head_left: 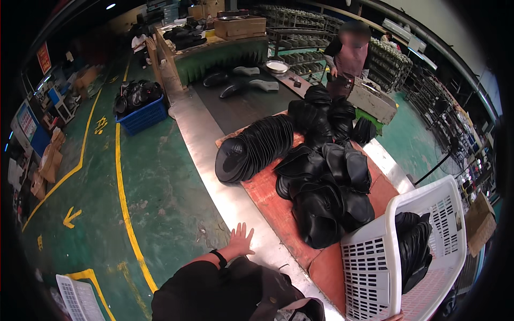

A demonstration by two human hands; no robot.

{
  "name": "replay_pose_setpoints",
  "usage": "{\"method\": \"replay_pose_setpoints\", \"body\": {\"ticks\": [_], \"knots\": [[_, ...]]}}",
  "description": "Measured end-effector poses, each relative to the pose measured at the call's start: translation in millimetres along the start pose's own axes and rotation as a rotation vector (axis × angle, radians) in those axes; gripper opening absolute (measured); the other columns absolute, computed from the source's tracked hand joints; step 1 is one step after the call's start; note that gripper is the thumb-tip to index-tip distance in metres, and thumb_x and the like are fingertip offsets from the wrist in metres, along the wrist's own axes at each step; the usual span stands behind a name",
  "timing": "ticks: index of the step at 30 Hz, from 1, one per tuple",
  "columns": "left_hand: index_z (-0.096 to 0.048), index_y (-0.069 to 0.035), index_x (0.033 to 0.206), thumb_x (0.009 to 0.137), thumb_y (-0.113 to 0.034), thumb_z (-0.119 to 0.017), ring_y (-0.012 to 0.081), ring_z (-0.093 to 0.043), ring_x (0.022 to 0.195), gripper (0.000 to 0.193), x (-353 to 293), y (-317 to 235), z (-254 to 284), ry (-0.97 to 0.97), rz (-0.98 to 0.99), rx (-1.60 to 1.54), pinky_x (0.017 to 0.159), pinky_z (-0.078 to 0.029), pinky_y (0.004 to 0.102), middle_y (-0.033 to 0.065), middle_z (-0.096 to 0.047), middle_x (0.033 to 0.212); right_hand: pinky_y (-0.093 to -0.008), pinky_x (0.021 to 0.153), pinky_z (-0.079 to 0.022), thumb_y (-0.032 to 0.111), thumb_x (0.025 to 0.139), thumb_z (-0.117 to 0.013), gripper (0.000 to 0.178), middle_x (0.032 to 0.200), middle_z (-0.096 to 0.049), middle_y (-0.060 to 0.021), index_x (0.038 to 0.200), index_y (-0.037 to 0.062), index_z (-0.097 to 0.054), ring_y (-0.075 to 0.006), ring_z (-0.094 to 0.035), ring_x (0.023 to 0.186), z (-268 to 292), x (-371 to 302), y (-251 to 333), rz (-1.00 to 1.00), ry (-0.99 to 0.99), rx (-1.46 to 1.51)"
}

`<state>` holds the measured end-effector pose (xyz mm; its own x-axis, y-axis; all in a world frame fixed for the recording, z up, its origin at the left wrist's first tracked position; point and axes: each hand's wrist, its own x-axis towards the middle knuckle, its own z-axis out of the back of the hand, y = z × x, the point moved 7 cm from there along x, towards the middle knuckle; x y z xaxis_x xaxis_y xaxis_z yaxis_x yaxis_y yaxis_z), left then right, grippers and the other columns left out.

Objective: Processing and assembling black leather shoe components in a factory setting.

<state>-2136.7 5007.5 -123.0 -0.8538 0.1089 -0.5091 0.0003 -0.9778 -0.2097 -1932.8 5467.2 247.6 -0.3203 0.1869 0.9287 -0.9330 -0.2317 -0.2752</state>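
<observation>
My left hand [241, 242], with a dark band at the wrist, has its fingers spread over the bare metal edge [227, 200] of the long table; I cannot tell whether it presses on it. At the bottom, only some fingers of my right hand [395, 316] show, closed on the rim of a white plastic basket [369, 262]. The basket is tilted on the table's right side, with a stack of black soles [412, 249] inside. Left of it, loose black soles [326, 192] lie in heaps on a red board [267, 200]. Farther back stands a long neat row of soles [254, 150].
Beyond the board, shoes on lasts [235, 83] lie on a dark conveyor belt [214, 107]. A co-worker [350, 56] stands at the far right side. On the green floor at left is a blue crate [142, 117] of black items. Another white basket [80, 299] sits at lower left.
</observation>
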Motion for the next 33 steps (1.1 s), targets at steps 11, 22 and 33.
{"method": "replay_pose_setpoints", "body": {"ticks": [11,22,33], "knots": [[-0.006,-0.013,0.144,0.066,-0.057,-0.067,0.0427,0.008,0.135,0.108,7.7,-2.4,-2.2,0.001,-0.018,0.005,0.106,-0.005,0.0554,0.0276,0.006,0.145,-0.0582,0.070,-0.028,0.047,0.082,-0.054,0.026,0.064,-0.059,0.0057,0.071,0.0273,-0.066,-0.0180,-0.055,0.067,-8.6,-19.4,0.6,0.168,-0.218,-0.335],[-0.004,-0.012,0.144,0.064,-0.060,-0.067,0.0435,0.012,0.134,0.112,11.4,3.1,-9.6,0.001,-0.004,0.044,0.106,-0.003,0.0562,0.0279,0.011,0.145,-0.0362,0.079,-0.039,0.022,0.094,-0.041,0.030,0.081,-0.061,-0.0118,0.089,0.0014,-0.062,-0.0288,-0.054,0.077,-17.1,3.8,0.5,-0.037,0.264,0.619],[-0.002,-0.013,0.144,0.066,-0.060,-0.065,0.0426,0.013,0.134,0.111,8.2,0.5,-5.7,0.047,0.019,0.069,0.106,-0.003,0.0552,0.0271,0.011,0.145,-0.0341,0.077,-0.038,0.022,0.093,-0.042,0.028,0.077,-0.060,-0.0088,0.087,0.0051,-0.063,-0.0262,-0.053,0.073,-34.4,-5.7,-5.3,-0.009,0.192,0.642]]}}
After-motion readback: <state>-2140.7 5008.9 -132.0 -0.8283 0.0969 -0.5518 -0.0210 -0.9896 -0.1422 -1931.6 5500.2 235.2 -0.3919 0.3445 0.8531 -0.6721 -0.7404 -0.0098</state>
